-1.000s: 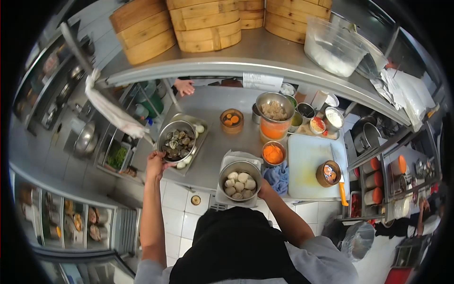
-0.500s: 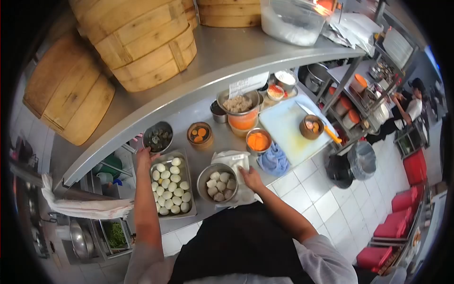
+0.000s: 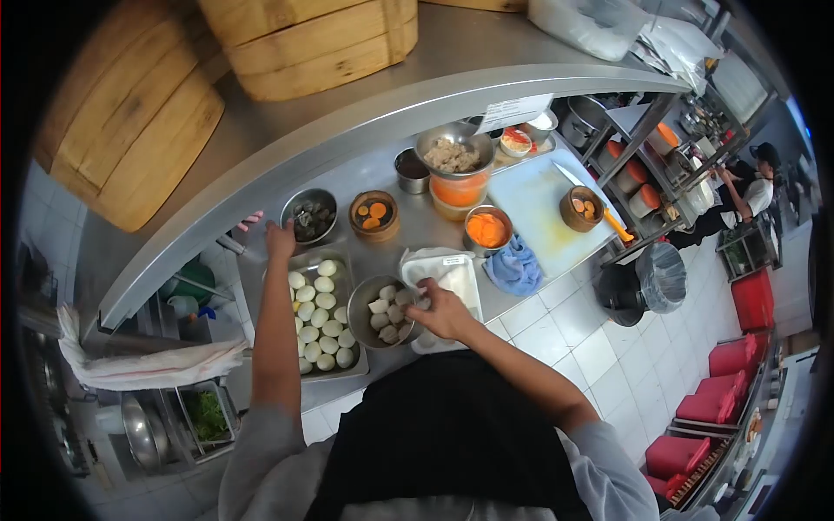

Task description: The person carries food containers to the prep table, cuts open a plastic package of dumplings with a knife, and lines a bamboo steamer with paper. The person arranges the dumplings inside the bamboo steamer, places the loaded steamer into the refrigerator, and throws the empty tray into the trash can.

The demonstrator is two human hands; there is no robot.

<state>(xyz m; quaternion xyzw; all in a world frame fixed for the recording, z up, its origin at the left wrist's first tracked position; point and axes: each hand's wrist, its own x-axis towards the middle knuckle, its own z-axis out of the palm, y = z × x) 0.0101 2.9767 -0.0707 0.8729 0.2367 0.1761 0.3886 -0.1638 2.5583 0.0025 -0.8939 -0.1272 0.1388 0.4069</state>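
My left hand (image 3: 280,238) is closed on the near left rim of a metal bowl (image 3: 328,229) of dark, glossy pieces. My right hand (image 3: 445,313) grips the right rim of another metal bowl (image 3: 363,337), its fingertips reaching inside over pale round balls (image 3: 388,314). Behind that hand sits a white plastic tub (image 3: 465,282) with pale contents, partly covered by the hand and bowl. Left of the bowl of balls, a metal tray (image 3: 343,265) holds several peeled eggs (image 3: 325,300); my left forearm hides its left side.
Behind are a small bamboo steamer (image 3: 391,231) with orange slices, a bowl of minced filling (image 3: 452,154) and a bowl of orange slices (image 3: 488,227). A blue cloth (image 3: 514,266) lies by a cutting board (image 3: 530,195) bearing a knife (image 3: 569,175). A shelf edge (image 3: 347,108) overhangs. A co-worker (image 3: 756,187) stands far right.
My right hand has gone from the white tub to the bowl of balls, which has shifted left and uncovered more of the tub. My left hand stays at the dark bowl. The view has shifted.
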